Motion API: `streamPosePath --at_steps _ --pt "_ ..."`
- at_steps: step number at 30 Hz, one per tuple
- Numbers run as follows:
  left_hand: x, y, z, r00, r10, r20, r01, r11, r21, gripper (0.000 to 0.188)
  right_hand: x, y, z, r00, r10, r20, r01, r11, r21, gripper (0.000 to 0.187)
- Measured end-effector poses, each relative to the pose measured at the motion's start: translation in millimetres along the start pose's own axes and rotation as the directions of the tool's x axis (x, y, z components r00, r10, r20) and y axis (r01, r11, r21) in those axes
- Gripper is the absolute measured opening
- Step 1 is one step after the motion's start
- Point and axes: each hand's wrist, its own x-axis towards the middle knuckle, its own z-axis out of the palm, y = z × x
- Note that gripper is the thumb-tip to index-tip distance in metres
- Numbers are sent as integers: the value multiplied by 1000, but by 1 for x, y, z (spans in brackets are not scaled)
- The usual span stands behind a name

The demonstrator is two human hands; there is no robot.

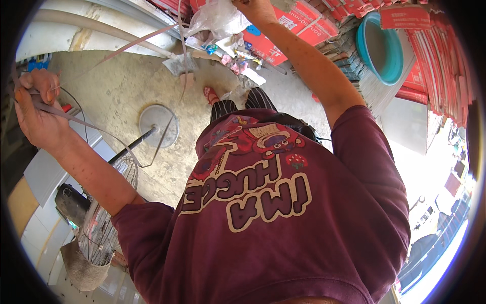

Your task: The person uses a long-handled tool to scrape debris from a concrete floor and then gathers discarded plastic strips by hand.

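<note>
My left hand (pixel 41 109) is raised at the far left, its fingers closed round a flat pinkish-grey packing strap (pixel 96 125). From there the strap hangs in a loose loop over the floor, and its length climbs toward the boxes at the top. Stretched out ahead, my right hand (pixel 256 11) is partly cut off by the upper edge. Its visible fingers look curled, but what they hold cannot be made out. Right beside it lies a crumpled clear plastic bag (pixel 215 19). Red printed cartons (pixel 298 33) lie just under my right wrist.
A standing fan's round base (pixel 159 126) and wire cage (pixel 96 230) stand below my left arm. To the right are a turquoise basin (pixel 362 43) and stacked red flattened cartons (pixel 440 66). Scraps of litter (pixel 235 63) lie on the concrete floor (pixel 121 81) near my feet.
</note>
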Motion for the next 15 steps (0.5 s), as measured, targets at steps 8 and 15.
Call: streamPosePath --at_steps 8,15 --pt "-11 -4 -12 997 -50 -58 42 991 -129 28 -17 16 14 993 91 80 -98 991 91 22" --pt "-18 -10 -56 936 -127 -329 107 991 -78 24 -39 62 12 949 297 106 -309 944 114 19"
